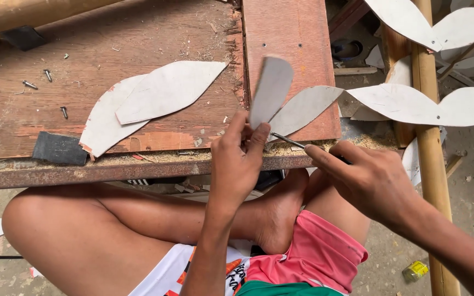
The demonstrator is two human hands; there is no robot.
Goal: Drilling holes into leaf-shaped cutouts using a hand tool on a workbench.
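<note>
My left hand [237, 159] pinches a leaf cutout [270, 90] upright by its lower end, above the counter [154, 33] edge. My right hand [368, 181] is closed around a thin tool [289, 141] touching its base. It looks light, thin and stiff; I'd grip it low.

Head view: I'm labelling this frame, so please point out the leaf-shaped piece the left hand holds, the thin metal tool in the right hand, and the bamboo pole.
leaf-shaped piece [270, 90], head view, middle of its flat face.
thin metal tool [287, 140], head view, bare shaft.
bamboo pole [430, 159], head view, mid-length of the stem.
</note>
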